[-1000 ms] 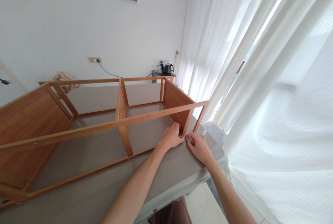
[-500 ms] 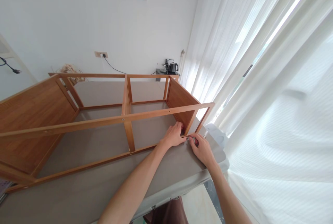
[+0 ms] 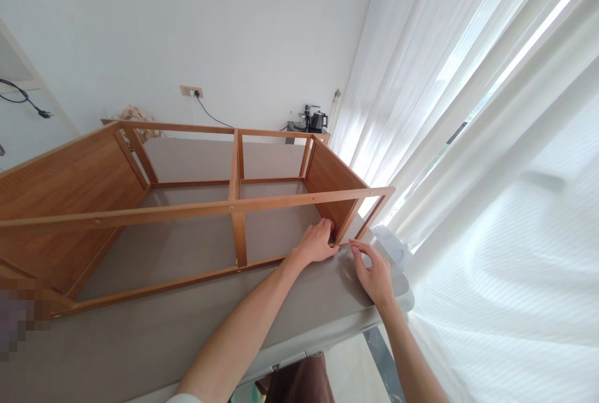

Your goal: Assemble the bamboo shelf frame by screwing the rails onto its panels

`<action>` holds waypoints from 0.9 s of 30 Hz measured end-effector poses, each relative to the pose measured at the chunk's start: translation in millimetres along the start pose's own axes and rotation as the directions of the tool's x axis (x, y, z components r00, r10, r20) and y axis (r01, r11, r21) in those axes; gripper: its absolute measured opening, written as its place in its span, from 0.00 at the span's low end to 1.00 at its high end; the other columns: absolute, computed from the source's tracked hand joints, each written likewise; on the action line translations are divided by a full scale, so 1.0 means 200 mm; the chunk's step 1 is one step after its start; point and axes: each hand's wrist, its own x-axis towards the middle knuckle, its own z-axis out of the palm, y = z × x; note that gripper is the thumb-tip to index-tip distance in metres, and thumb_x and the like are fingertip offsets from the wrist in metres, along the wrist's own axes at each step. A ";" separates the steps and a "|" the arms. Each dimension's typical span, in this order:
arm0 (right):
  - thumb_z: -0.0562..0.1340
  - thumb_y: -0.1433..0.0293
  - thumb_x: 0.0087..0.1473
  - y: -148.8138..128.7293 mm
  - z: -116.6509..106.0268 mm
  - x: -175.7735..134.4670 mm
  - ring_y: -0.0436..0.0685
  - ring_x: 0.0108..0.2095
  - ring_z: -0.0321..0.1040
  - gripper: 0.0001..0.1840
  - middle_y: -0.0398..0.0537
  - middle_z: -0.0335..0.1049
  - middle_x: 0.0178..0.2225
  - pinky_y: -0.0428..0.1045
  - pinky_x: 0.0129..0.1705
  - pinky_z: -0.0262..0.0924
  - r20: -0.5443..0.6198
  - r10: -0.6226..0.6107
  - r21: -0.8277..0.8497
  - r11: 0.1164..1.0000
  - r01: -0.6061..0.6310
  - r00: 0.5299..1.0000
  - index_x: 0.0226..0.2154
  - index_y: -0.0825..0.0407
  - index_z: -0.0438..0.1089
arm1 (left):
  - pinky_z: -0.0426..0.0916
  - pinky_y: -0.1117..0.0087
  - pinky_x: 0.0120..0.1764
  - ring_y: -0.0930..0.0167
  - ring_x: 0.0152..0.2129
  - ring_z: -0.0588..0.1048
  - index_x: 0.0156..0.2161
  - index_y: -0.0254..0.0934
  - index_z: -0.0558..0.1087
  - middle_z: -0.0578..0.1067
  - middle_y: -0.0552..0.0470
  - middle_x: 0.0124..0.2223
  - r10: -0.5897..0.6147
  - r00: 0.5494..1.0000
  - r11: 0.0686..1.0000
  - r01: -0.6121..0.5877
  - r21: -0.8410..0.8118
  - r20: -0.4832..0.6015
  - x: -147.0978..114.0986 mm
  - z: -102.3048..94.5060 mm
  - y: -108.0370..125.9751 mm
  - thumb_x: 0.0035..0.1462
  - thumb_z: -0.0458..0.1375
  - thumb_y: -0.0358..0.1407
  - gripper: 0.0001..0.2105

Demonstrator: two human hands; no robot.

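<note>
A brown wooden frame (image 3: 238,237) with solid end panels lies on its side on a table with a grey-beige cover (image 3: 299,303). At its near right lower corner, my left hand (image 3: 316,242) is closed around the wood. Its fingers reach inside against the right end panel (image 3: 337,181), and its thumb lies outside the lower rail. Just right of that corner, my right hand (image 3: 374,269) pinches with thumb and forefinger by the end of the rail. Anything between those fingertips is too small to make out.
A black kettle (image 3: 319,120) and a coffee maker stand on a small stand at the back. White curtains (image 3: 491,234) hang along the right. A wall socket (image 3: 191,91) has a black plug and cable. A crumpled pale sheet (image 3: 392,244) lies at the table's right end.
My right hand has changed from curled fingers around a small metallic thing to a fingertip pinch, with the other fingers loosened. My left hand stays at the corner. The whole view has shifted slightly.
</note>
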 end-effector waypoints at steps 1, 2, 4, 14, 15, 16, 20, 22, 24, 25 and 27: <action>0.54 0.59 0.64 0.00 0.00 0.00 0.59 0.43 0.72 0.15 0.52 0.74 0.44 0.54 0.45 0.67 -0.015 -0.027 -0.004 1.000 0.027 1.000 0.42 0.48 0.73 | 0.67 0.61 0.46 0.60 0.44 0.75 0.46 0.40 0.63 0.72 0.46 0.49 0.000 1.000 1.000 0.000 -0.001 -0.001 0.00 0.00 0.00 0.52 0.61 0.44 0.19; 0.55 0.59 0.63 0.01 0.00 0.00 0.59 0.41 0.71 0.15 0.53 0.74 0.43 0.54 0.45 0.67 -0.022 -0.040 -0.006 0.999 0.040 0.999 0.41 0.49 0.74 | 0.67 0.61 0.46 0.60 0.44 0.75 0.46 0.39 0.63 0.72 0.45 0.49 -0.002 1.000 1.000 0.002 -0.001 -0.001 0.00 0.00 0.00 0.52 0.61 0.44 0.19; 0.54 0.59 0.64 0.03 0.00 0.00 0.58 0.38 0.71 0.15 0.53 0.74 0.40 0.53 0.41 0.67 0.001 -0.012 -0.007 1.000 0.012 1.000 0.40 0.49 0.73 | 0.67 0.61 0.46 0.60 0.44 0.75 0.46 0.39 0.63 0.72 0.46 0.50 -0.008 1.000 1.000 0.008 -0.001 0.004 0.00 0.00 0.00 0.52 0.61 0.44 0.19; 0.48 0.60 0.67 0.08 0.04 0.00 0.55 0.32 0.70 0.14 0.45 0.72 0.31 0.50 0.38 0.62 0.244 0.032 -0.041 0.999 -0.023 0.969 0.40 0.48 0.65 | 0.66 0.61 0.47 0.60 0.46 0.74 0.46 0.39 0.63 0.71 0.45 0.51 -0.004 1.000 1.000 0.004 -0.005 0.008 0.00 0.00 0.00 0.53 0.60 0.44 0.19; 0.48 0.61 0.67 0.08 0.04 0.00 0.55 0.32 0.70 0.14 0.45 0.72 0.31 0.50 0.39 0.62 0.249 0.024 -0.041 0.999 -0.014 0.968 0.40 0.48 0.65 | 0.66 0.61 0.47 0.60 0.46 0.74 0.46 0.39 0.63 0.71 0.45 0.51 -0.002 1.000 1.000 0.002 -0.006 0.006 0.00 0.00 0.00 0.53 0.61 0.44 0.19; 0.48 0.61 0.67 0.08 0.04 0.00 0.55 0.32 0.70 0.14 0.45 0.72 0.31 0.50 0.39 0.62 0.253 0.015 -0.041 0.999 -0.004 0.967 0.41 0.48 0.65 | 0.66 0.61 0.47 0.60 0.46 0.74 0.46 0.39 0.63 0.71 0.45 0.51 0.000 1.000 1.000 0.000 -0.005 0.003 0.00 0.00 0.00 0.53 0.61 0.43 0.19; 0.47 0.61 0.67 0.07 0.04 0.00 0.56 0.32 0.70 0.16 0.47 0.73 0.32 0.51 0.38 0.63 0.246 -0.010 -0.057 0.998 0.024 0.969 0.42 0.48 0.66 | 0.66 0.61 0.47 0.60 0.46 0.73 0.46 0.39 0.62 0.71 0.44 0.51 0.003 1.000 1.000 -0.003 -0.002 0.002 -0.01 -0.01 0.00 0.53 0.60 0.43 0.19; 0.47 0.61 0.67 0.07 0.04 0.00 0.57 0.33 0.70 0.16 0.47 0.73 0.33 0.51 0.39 0.63 0.244 -0.017 -0.062 0.998 0.033 0.970 0.42 0.48 0.67 | 0.66 0.61 0.47 0.60 0.46 0.73 0.46 0.39 0.62 0.71 0.45 0.51 0.008 1.000 1.000 -0.008 -0.002 0.002 -0.01 -0.01 0.00 0.53 0.60 0.43 0.19; 0.47 0.61 0.67 0.07 0.04 0.00 0.57 0.33 0.70 0.16 0.48 0.73 0.33 0.51 0.39 0.63 0.254 -0.027 -0.060 0.997 0.043 0.967 0.43 0.48 0.67 | 0.66 0.61 0.47 0.60 0.46 0.73 0.46 0.39 0.62 0.71 0.44 0.50 0.012 1.000 1.000 -0.012 -0.006 0.004 -0.01 -0.01 0.00 0.53 0.60 0.43 0.18; 0.47 0.62 0.67 0.06 0.04 0.00 0.57 0.34 0.70 0.16 0.47 0.72 0.33 0.51 0.39 0.63 0.259 -0.030 -0.059 0.997 0.047 0.965 0.43 0.48 0.67 | 0.66 0.61 0.47 0.60 0.46 0.73 0.46 0.39 0.62 0.71 0.44 0.50 0.011 1.000 1.000 -0.011 -0.009 0.008 -0.01 -0.01 0.00 0.53 0.60 0.43 0.18; 0.47 0.62 0.67 0.06 0.04 0.01 0.57 0.34 0.69 0.16 0.47 0.72 0.33 0.51 0.39 0.63 0.265 -0.033 -0.060 0.997 0.050 0.964 0.43 0.48 0.67 | 0.65 0.60 0.48 0.60 0.46 0.73 0.46 0.40 0.62 0.71 0.45 0.51 0.005 1.000 1.000 -0.005 -0.014 0.022 -0.01 -0.02 0.00 0.53 0.60 0.43 0.18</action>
